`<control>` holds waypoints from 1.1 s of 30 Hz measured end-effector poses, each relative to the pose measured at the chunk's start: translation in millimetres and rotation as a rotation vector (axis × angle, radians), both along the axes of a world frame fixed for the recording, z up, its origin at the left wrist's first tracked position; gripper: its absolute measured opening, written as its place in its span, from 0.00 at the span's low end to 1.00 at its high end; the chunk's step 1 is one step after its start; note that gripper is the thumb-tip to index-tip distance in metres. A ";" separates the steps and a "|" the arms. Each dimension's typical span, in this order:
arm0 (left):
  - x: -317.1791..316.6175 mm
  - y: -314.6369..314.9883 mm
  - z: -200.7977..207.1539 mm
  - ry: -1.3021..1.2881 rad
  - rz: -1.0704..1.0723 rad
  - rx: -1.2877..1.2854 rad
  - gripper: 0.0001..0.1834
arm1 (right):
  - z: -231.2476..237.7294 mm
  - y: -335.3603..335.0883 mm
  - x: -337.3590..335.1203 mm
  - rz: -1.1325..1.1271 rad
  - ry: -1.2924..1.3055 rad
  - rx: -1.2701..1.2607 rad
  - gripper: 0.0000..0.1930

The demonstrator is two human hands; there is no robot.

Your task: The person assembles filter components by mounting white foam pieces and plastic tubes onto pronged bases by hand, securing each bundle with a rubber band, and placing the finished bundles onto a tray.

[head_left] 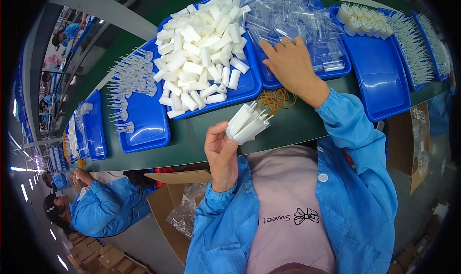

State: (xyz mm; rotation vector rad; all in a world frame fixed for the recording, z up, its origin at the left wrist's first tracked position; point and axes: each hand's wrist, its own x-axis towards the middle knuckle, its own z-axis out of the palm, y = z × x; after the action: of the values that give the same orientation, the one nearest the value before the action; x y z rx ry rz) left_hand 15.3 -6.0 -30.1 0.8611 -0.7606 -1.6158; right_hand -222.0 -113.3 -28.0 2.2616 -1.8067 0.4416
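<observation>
Far left of the foam tray, a co-worker in a blue jacket sits partly cut off by the table, small and bent by the lens. Just left of the foam tray, a smooth plastic tray bears white discs with thin stems, too crowded to separate. The foam tray itself is blue, heaped with matte white cylinders that hide most of its base. In front of its right part, the left hand is closed around a bundle of white cylinders with thin prongs; its grip hides some of their ends. Behind the bundle, tan rubber bands lie tangled. Right of the foam tray, glossy clear tubes overlap in a tray, their outlines hard to tell apart. The right hand is over them, fingers spread and slightly bent, fingertips among the tubes; whether it grips one cannot be told. Farther right, round whitish pieces stand in rows.
</observation>
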 end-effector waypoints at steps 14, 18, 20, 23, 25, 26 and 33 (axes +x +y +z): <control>0.2 0.5 -4.4 0.000 -0.029 0.006 0.22 | 0.3 8.1 2.0 0.175 -0.541 0.240 0.23; 1.0 0.9 -4.0 -0.011 -0.029 -0.013 0.22 | 5.6 8.1 2.9 0.113 -0.539 0.314 0.22; 0.2 0.4 -3.2 -0.003 -0.024 -0.002 0.22 | -2.6 10.3 -0.2 0.133 -0.418 0.152 0.18; 2.3 -0.3 -9.9 -0.109 0.017 -0.057 0.26 | 6.9 12.1 3.8 0.101 -0.488 0.293 0.15; 0.9 -0.4 -6.4 -0.107 0.010 -0.060 0.25 | 8.9 11.1 3.0 0.160 -0.565 0.257 0.14; -0.4 -0.1 -3.7 -0.105 0.003 -0.062 0.25 | 8.9 10.5 2.5 0.219 -0.641 0.221 0.14; -6.1 2.6 6.3 -0.210 0.054 -0.212 0.23 | 28.3 26.1 3.0 0.155 -1.027 0.249 0.14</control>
State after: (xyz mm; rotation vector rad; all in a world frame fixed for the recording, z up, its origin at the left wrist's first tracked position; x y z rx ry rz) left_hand 9.2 -3.4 -23.8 0.8971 -1.0282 -1.3822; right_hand -219.0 -87.2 0.3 2.5628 -2.1498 1.7472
